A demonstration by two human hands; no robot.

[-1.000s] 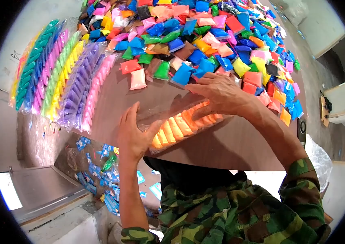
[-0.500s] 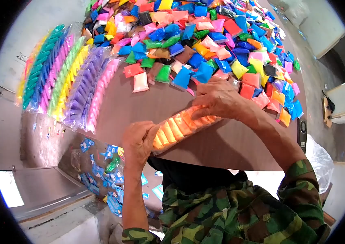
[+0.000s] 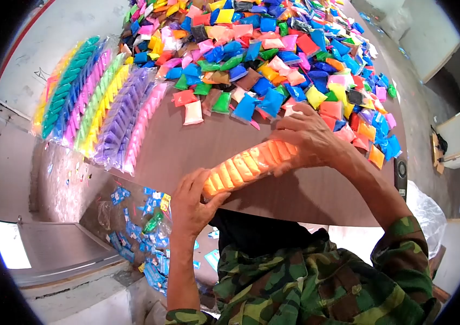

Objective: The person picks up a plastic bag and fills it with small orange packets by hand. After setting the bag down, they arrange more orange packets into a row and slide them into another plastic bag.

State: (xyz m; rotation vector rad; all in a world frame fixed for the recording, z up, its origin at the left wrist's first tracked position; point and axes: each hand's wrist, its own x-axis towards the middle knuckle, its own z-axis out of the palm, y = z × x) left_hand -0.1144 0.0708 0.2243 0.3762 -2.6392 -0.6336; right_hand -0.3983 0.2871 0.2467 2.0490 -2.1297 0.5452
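A long clear bag of orange packets (image 3: 249, 165), lined up in a row, slants between my two hands over the near side of the brown table. My left hand (image 3: 192, 200) grips its lower left end, thumb along the near side and fingers at the far side. At the upper right end, my right hand (image 3: 308, 138) is closed round the bag and hides its tip. Just beyond the hands lies a big heap of small coloured packets (image 3: 262, 70), with a pale pink packet (image 3: 193, 114) and a blue packet (image 3: 245, 108) at its near edge.
Several long bags of packets (image 3: 113, 122), sorted by colour, lie side by side at the table's left edge. Blue printed wrappers (image 3: 154, 265) litter the floor below left. A clear plastic bag (image 3: 426, 216) hangs past the right edge, near a black device (image 3: 401, 172).
My right hand has shifted right along the orange bag and now wraps its end. My left hand has opened its thumb along the near side. The view has tilted slightly.
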